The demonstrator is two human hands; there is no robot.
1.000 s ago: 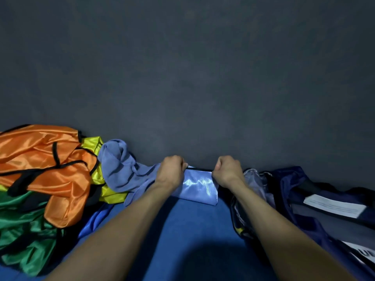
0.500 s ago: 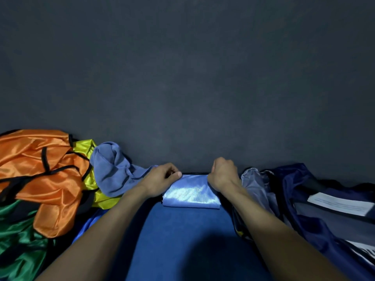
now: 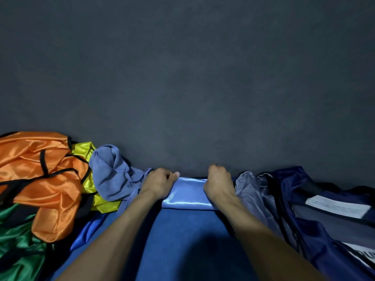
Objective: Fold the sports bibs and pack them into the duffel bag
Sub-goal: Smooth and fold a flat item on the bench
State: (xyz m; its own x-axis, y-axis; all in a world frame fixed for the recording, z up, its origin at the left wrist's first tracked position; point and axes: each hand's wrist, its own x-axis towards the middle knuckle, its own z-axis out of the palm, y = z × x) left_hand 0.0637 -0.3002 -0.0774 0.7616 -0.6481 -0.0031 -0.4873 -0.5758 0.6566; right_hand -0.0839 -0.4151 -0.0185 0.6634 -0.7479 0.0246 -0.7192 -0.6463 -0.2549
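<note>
The shiny light-blue satin bib [image 3: 187,194] is folded small on the blue counter [image 3: 182,240], gripped at each end by the curled left hand [image 3: 157,184] and right hand [image 3: 218,184]. Edges should probably be kept squared and pinched tight before it's slid right into the navy duffel bag [image 3: 316,216].

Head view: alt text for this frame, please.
Both hands, left hand and right hand, grip the ends of a folded light blue bib. Unfolded bibs are heaped at left; the navy duffel bag lies at right.
</note>
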